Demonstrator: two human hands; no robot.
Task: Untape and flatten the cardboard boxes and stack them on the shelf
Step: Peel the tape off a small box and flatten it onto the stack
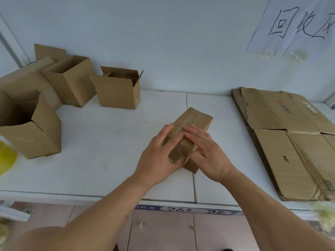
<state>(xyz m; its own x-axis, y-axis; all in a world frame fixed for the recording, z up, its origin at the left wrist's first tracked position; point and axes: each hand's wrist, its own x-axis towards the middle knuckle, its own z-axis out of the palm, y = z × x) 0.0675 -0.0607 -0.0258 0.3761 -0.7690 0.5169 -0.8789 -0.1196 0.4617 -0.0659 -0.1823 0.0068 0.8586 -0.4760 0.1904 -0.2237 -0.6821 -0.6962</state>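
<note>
Two hands on one taped box (194, 120) at the middle of the white shelf (101, 145).

The left hand (159, 156) cups its near end, thumb under; the right hand (204, 153) lies flat on top, fingers straight. Both hide the box's near half. Open boxes (117, 87) stand left, one cut off; flattened cardboard (290, 142) lies right, running out of view.

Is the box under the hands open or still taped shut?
Taped shut: the small box has its flaps closed, with tape along the seam.

Yellow object (6, 156) cut off left.
</note>
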